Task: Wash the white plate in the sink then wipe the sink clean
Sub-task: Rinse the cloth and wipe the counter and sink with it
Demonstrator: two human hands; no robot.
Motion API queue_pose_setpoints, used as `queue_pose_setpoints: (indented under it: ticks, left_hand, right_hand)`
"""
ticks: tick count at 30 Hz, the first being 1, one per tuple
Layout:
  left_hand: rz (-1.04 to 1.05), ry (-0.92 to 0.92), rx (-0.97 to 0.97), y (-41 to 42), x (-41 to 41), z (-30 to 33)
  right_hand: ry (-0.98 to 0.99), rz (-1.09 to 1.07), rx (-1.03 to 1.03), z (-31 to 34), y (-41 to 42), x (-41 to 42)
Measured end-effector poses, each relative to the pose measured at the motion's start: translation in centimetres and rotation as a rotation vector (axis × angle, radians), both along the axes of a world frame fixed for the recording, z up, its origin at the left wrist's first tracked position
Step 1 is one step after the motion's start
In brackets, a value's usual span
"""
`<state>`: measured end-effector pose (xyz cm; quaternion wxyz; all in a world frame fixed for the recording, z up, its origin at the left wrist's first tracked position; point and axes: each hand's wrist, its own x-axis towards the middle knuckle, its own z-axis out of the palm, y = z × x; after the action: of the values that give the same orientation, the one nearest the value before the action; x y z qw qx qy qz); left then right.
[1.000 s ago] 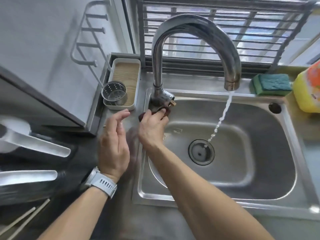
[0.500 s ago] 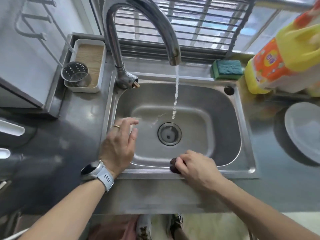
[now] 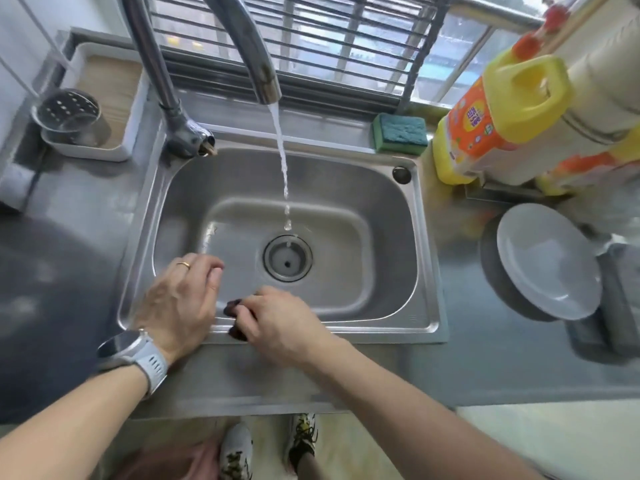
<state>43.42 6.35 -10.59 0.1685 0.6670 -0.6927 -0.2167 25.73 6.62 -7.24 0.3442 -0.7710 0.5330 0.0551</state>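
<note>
The steel sink point(image 3: 398, 216) fills the middle of the view, with water running from the tap point(image 3: 249, 46) down to the drain point(image 3: 287, 258). My right hand point(image 3: 280, 323) presses a small dark brown scrubbing pad point(image 3: 232, 306) against the sink's near rim; most of the pad is hidden under my fingers. My left hand point(image 3: 180, 299) rests on the near-left rim just beside it, fingers loosely curled and holding nothing. The white plate point(image 3: 547, 261) lies on the counter to the right of the sink, away from both hands.
A green sponge point(image 3: 400, 133) sits on the ledge behind the sink. Yellow detergent bottles point(image 3: 498, 116) stand at the back right. A white tray with a perforated metal cup point(image 3: 69, 116) is at the back left. The counter edge runs below my wrists.
My right hand carried the dark pad from the tap's base to the near rim and has slid it left, close to my left hand. The view shifted right, and the plate came into sight.
</note>
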Motion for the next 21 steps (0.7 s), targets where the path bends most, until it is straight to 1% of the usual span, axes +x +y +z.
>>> queue_pose_setpoints:
  ticks: [2, 3, 6, 8, 9, 12, 14, 17, 19, 21]
  left_hand:
    - [0.008, 0.003, -0.003, 0.0, -0.2, 0.3]
    - [0.013, 0.004, 0.000, 0.0, -0.2, 0.4]
    - [0.017, -0.009, 0.016, 0.0, -0.3, 0.8]
    - [0.027, -0.036, 0.030, 0.0, -0.3, 1.0]
    - [0.031, -0.040, 0.029, 0.0, -0.4, 1.1]
    - [0.038, -0.040, 0.010, 0.0, -0.3, 1.2]
    - [0.043, -0.055, -0.004, 0.1, -0.3, 1.1]
    - [0.045, -0.056, -0.012, 0.0, -0.3, 0.8]
    - [0.046, -0.054, 0.002, 0.0, -0.2, 0.5]
    - [0.031, -0.054, -0.004, 0.0, -0.2, 0.3]
  right_hand:
    - [0.086, 0.006, 0.029, 0.4, -0.3, -4.8]
    - [0.161, 0.035, 0.036, 0.6, -0.6, -7.4]
    - [0.470, 0.241, 0.050, 1.4, -2.5, -14.7]
    - [0.589, 0.391, 0.008, 1.2, -4.7, -18.6]
    - [0.614, 0.473, -0.044, 1.0, -6.0, -19.9]
    - [0.637, 0.718, -0.211, 0.5, -11.1, -21.5]
    - [0.632, 0.851, -0.346, 1.0, -16.1, -21.3]
    - [0.521, 1.106, -0.568, 1.6, -23.9, -19.9]
    - [0.442, 1.276, -0.628, 1.1, -26.3, -18.1]
    - [0.405, 1.426, -0.666, 0.4, -27.6, -15.1]
